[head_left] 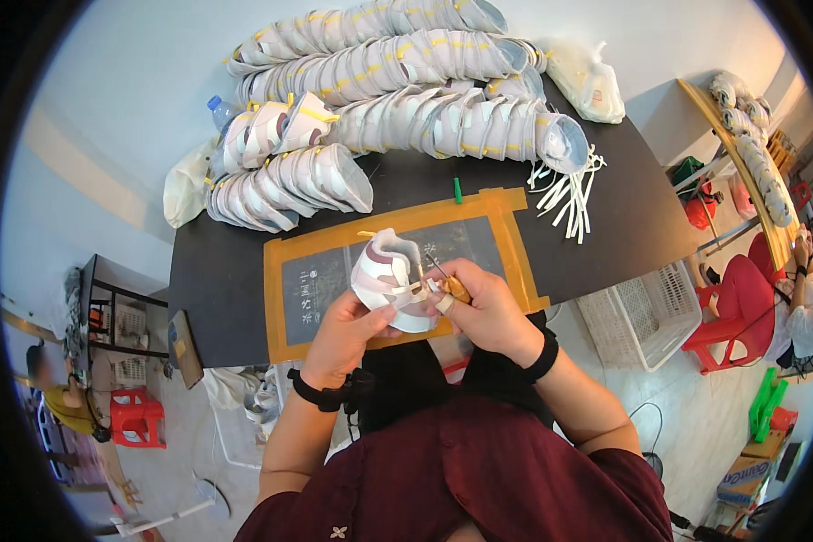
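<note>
Over the middle of the table, my left hand (343, 331) grips a white and mauve shoe upper (381, 282) by its lower edge, thumb on the outside. A yellow tab sticks out at the top of the upper. My right hand (492, 312) is closed around the wooden handle of an awl-like tool (458, 289), its thin metal shaft pointing up and left. The right fingertips are at the opening of the upper and pinch something small and white, too small to make out. The tool's exact tip shape cannot be told.
Long nested rows of shoe uppers (443, 122) line the back of the dark table (623, 208). White laces (569, 199) hang beside them, and a green marker (457, 190) lies nearby. Orange tape (275, 298) frames a work area. A white crate (641, 312) stands right; people sit farther off.
</note>
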Motion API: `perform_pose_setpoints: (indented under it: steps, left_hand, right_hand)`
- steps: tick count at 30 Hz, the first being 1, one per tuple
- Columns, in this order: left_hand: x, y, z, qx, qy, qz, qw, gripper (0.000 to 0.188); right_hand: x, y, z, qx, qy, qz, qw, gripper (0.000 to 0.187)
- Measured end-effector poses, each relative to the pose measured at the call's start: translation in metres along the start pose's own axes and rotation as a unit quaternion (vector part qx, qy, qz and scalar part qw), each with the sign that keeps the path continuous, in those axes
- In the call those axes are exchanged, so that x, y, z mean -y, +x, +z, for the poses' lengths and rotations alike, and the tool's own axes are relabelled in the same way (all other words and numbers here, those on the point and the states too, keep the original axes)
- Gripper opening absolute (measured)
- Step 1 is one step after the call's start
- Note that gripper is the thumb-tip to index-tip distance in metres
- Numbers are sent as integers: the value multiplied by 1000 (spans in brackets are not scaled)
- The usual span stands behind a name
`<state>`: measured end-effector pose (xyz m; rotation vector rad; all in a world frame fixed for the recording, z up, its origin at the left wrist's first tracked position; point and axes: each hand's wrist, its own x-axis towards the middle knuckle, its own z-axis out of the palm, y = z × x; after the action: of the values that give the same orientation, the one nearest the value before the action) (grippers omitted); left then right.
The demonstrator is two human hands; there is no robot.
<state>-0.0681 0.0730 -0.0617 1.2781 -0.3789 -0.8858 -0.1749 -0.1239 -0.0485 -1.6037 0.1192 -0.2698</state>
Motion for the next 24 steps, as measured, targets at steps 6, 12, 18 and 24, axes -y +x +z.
perform_pose_setpoints:
  steps: [6,12,18,24]
  left_hand:
    - [1,7,7,-56,-149,44,986,38]
    - [8,7,8,-66,-157,73,983,41]
    - [10,7,10,-67,-75,105,989,41]
    - [10,6,10,-69,-33,121,990,38]
  right_hand:
    - [-6,4,3,-18,-99,-102,990,9]
    - [-3,9,7,-12,-134,-75,988,12]
    - [-9,15,15,-10,-102,-81,991,13]
    - [-11,20,21,-21,-129,-39,991,10]
